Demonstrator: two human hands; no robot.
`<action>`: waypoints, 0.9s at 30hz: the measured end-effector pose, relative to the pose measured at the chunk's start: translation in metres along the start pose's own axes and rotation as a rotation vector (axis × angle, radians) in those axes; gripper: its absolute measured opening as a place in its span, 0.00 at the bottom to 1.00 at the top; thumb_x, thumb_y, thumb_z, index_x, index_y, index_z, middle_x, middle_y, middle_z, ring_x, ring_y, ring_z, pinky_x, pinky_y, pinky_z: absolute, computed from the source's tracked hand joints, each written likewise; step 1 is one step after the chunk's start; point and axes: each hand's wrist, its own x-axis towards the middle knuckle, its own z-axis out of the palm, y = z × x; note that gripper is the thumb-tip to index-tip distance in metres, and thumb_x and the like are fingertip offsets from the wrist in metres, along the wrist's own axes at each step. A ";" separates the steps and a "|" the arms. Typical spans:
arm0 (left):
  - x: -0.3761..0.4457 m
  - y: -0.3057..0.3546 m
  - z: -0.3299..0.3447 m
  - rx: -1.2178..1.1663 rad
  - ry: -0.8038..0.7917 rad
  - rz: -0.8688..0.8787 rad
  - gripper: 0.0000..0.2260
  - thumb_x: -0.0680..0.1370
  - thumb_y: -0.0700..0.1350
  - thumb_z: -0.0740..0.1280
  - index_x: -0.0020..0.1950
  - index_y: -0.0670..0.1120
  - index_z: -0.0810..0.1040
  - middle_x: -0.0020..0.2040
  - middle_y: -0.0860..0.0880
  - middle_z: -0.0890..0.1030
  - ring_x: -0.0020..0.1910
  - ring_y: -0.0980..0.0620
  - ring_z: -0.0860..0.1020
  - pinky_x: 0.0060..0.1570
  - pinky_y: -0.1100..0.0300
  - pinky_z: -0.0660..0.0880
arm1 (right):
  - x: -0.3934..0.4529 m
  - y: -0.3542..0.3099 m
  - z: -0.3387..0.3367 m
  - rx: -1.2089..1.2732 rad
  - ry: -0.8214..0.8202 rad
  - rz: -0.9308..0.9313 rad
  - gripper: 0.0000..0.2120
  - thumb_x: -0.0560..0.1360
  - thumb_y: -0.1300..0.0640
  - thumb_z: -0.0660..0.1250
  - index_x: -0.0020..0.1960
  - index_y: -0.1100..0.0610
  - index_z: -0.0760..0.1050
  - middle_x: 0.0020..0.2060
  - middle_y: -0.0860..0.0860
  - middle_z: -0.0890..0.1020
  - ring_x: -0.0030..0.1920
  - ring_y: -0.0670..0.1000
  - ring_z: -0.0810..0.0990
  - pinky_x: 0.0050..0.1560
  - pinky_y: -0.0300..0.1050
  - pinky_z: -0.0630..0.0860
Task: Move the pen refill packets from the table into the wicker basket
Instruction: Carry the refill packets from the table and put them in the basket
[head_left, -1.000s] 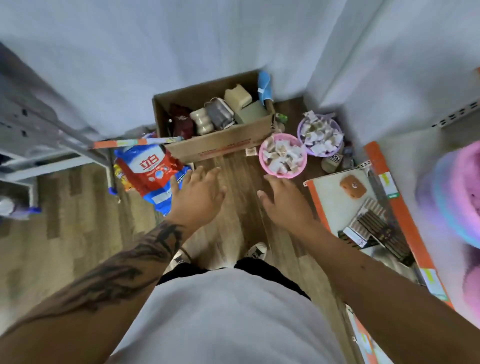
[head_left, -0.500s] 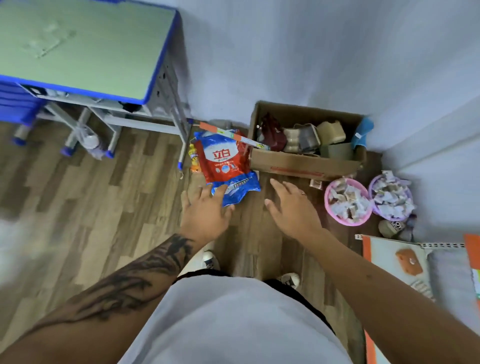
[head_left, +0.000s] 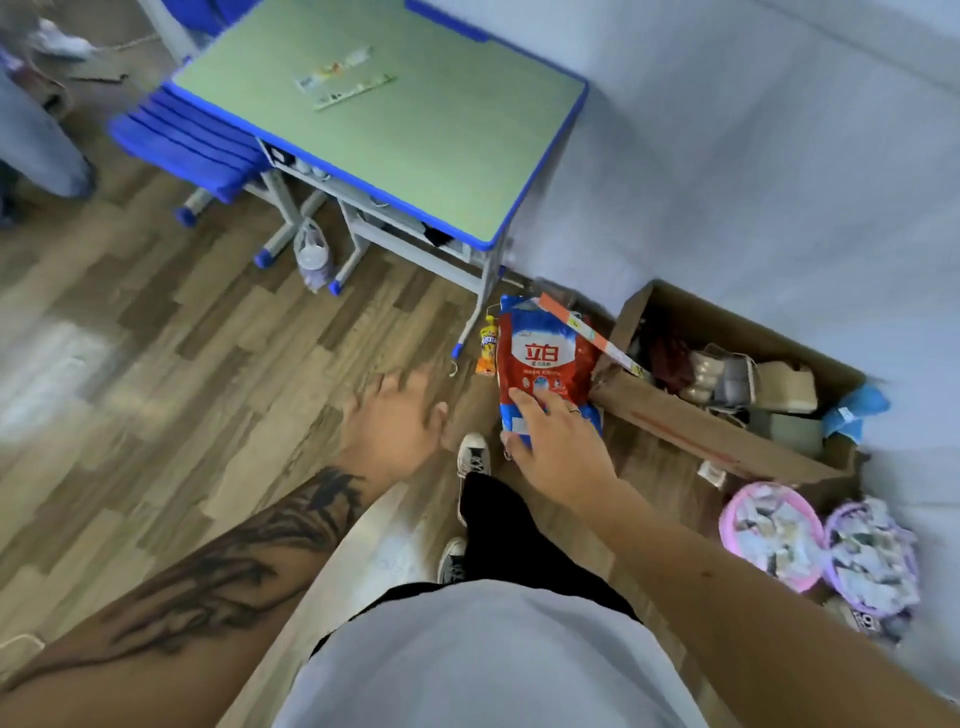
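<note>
From my feed, the view has swung left since half a second ago: the bench (head_left: 415, 119), then cut off at the upper left, now fills the top centre, its green top and blue edging in full sight. The pen refill packets (head_left: 343, 78) lie flat on that green top near its far side, a few thin strips close together, too small for me to count. No wicker basket shows in my picture.

Both hands hang over the wooden floor (head_left: 156, 364), well short of the bench. The left hand (head_left: 395, 421) is motion-blurred, fingers spread and straight, holding nothing. The right hand (head_left: 556, 441) is wide too, fingers extended; it overlaps the lower end of the red and blue bag (head_left: 545, 364), whereas before it sat to the right of that bag. I cannot tell whether it touches the bag or only hovers above it.

The cardboard box (head_left: 727, 415), earlier at upper centre, now sits toward the right, full of mixed items. The pink tub (head_left: 769, 535) and the purple tub (head_left: 872, 561), both heaped with small wrapped pieces, have slid to the lower right. The orange-edged board from the earlier picture has dropped out of view.

A blue chair (head_left: 187, 140) stands at the bench's left side, newly in sight, and a plastic bottle (head_left: 311, 254) stands on the floor between the bench legs. My wearer's two sneakers (head_left: 470, 454) show below the hands.
</note>
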 end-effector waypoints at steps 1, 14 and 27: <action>0.008 -0.011 -0.008 -0.009 0.010 -0.015 0.26 0.83 0.60 0.55 0.80 0.55 0.59 0.76 0.45 0.69 0.76 0.41 0.66 0.75 0.35 0.56 | 0.017 -0.011 -0.006 0.003 0.002 -0.020 0.28 0.83 0.41 0.59 0.80 0.48 0.59 0.77 0.54 0.67 0.74 0.59 0.68 0.70 0.58 0.72; 0.173 -0.134 -0.130 0.078 0.070 -0.132 0.25 0.83 0.62 0.55 0.78 0.54 0.62 0.76 0.46 0.70 0.76 0.41 0.65 0.74 0.36 0.57 | 0.265 -0.149 -0.059 0.014 -0.014 -0.158 0.29 0.83 0.40 0.58 0.81 0.47 0.57 0.78 0.56 0.66 0.75 0.61 0.68 0.71 0.59 0.72; 0.323 -0.186 -0.207 0.056 0.072 -0.075 0.26 0.82 0.62 0.54 0.77 0.53 0.63 0.76 0.45 0.69 0.76 0.40 0.66 0.74 0.33 0.57 | 0.409 -0.222 -0.115 0.040 -0.021 -0.084 0.28 0.83 0.42 0.59 0.80 0.49 0.60 0.77 0.57 0.66 0.74 0.62 0.69 0.69 0.58 0.71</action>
